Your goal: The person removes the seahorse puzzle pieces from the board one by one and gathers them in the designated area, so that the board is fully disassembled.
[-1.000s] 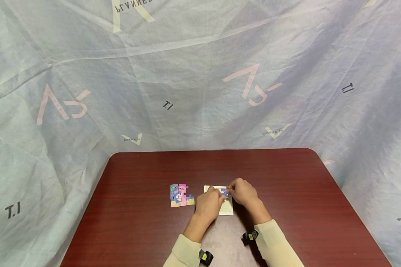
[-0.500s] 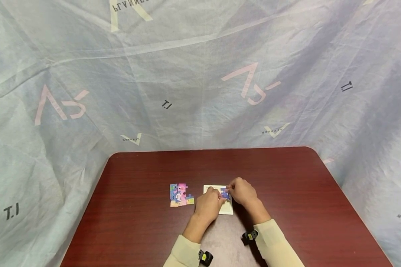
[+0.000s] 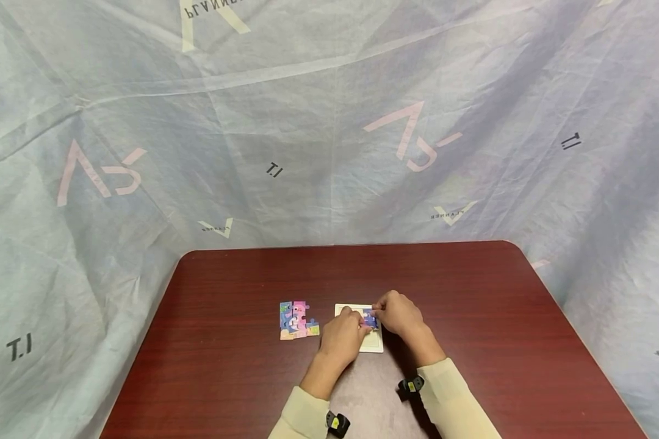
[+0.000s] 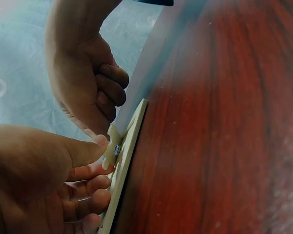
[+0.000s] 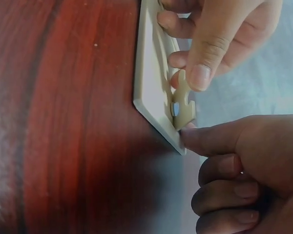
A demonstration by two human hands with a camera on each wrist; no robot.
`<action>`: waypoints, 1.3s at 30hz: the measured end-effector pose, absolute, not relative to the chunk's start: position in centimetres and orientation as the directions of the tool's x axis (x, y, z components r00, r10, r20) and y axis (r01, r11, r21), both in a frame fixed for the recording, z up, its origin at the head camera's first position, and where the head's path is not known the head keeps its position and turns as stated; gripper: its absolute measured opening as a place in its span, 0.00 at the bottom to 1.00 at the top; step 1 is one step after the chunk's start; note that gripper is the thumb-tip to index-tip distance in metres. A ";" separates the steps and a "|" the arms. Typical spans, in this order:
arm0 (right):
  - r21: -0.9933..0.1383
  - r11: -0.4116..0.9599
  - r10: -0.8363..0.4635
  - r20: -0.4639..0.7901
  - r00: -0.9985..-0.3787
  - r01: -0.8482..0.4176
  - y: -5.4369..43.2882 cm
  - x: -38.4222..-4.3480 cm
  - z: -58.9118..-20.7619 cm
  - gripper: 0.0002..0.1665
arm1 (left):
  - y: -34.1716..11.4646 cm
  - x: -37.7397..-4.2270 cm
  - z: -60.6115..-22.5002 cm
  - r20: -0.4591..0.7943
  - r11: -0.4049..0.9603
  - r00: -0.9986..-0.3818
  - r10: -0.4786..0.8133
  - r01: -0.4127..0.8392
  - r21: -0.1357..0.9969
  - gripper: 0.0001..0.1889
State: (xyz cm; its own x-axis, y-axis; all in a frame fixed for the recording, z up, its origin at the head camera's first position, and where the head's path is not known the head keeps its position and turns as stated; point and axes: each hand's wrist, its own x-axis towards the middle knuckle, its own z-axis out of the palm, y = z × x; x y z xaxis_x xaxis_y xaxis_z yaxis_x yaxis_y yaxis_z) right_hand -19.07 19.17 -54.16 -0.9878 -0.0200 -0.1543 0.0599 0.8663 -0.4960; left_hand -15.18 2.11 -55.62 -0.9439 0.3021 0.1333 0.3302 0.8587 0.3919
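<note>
Over a cream puzzle tray point(image 3: 371, 347), my two hands meet at a blue-printed puzzle piece point(image 3: 370, 318). My left hand point(image 3: 342, 336) pinches the piece's near left side between thumb and forefinger. At its far right corner, the fingertips of my right hand point(image 3: 401, 314) pinch it, the other fingers curled under. Both wrist views show the puzzle piece point(image 5: 186, 108) from its plain cream side, standing tilted at the tray point(image 4: 128, 147). A small blue bit shows behind its edge. The left hand hides part of the tray in the head view.
To the left of the tray lies a partly joined group of puzzle pieces point(image 3: 295, 321), pink, blue and yellow. Everything rests on a dark red wooden table point(image 3: 225, 366). Grey printed cloth point(image 3: 329, 152) hangs around the table's back and sides.
The blue piece has shifted slightly between my fingers, and more of its printed face shows than one second ago. Both hands stay nearly in place.
</note>
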 end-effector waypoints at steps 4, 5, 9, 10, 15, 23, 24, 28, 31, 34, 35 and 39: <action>-0.504 0.861 -0.024 -0.169 -0.985 0.065 19.2 -19.1 -54.2 0.15 | 2.1 -15.2 -55.7 0.129 0.860 -0.945 0.301 0.327 0.392 0.11; -0.508 0.859 -0.024 -0.171 -0.985 0.068 19.2 -19.1 -54.2 0.16 | 2.1 -15.2 -55.7 0.128 0.859 -0.945 0.302 0.328 0.393 0.11; -0.516 0.854 -0.014 -0.159 -0.987 0.071 19.1 -19.1 -54.2 0.16 | 2.2 -15.2 -55.8 0.115 0.856 -0.946 0.304 0.324 0.402 0.11; -0.516 0.854 -0.014 -0.154 -0.988 0.069 19.1 -19.1 -54.1 0.17 | 2.2 -15.2 -55.8 0.117 0.855 -0.945 0.305 0.326 0.403 0.11; -0.516 0.853 0.000 -0.142 -0.990 0.074 18.9 -19.1 -54.0 0.20 | 2.2 -15.2 -55.8 0.118 0.853 -0.945 0.304 0.325 0.409 0.11; -0.510 0.855 0.020 -0.152 -0.988 0.096 18.8 -18.9 -54.2 0.17 | 2.3 -15.1 -55.8 0.131 0.861 -0.947 0.294 0.321 0.394 0.11; -0.507 0.856 0.023 -0.151 -0.988 0.097 18.8 -18.9 -54.2 0.16 | 2.3 -15.0 -55.8 0.132 0.861 -0.947 0.293 0.321 0.393 0.11; -0.497 0.862 0.030 -0.142 -0.989 0.098 18.7 -18.8 -54.3 0.14 | 2.2 -15.0 -55.7 0.135 0.862 -0.946 0.294 0.323 0.390 0.11; -0.494 0.864 0.030 -0.139 -0.990 0.096 18.7 -18.9 -54.4 0.15 | 2.2 -14.9 -55.7 0.143 0.861 -0.945 0.295 0.328 0.388 0.12; -0.488 0.867 0.032 -0.141 -0.989 0.098 18.7 -18.9 -54.4 0.16 | 2.2 -14.9 -55.7 0.156 0.858 -0.940 0.302 0.340 0.386 0.12; -0.485 0.869 0.034 -0.143 -0.989 0.100 18.7 -18.9 -54.4 0.16 | 2.2 -14.9 -55.7 0.160 0.856 -0.939 0.305 0.344 0.386 0.12; -0.474 0.874 0.044 -0.135 -0.990 0.103 18.7 -18.8 -54.5 0.12 | 2.2 -14.8 -55.8 0.171 0.854 -0.934 0.315 0.357 0.380 0.13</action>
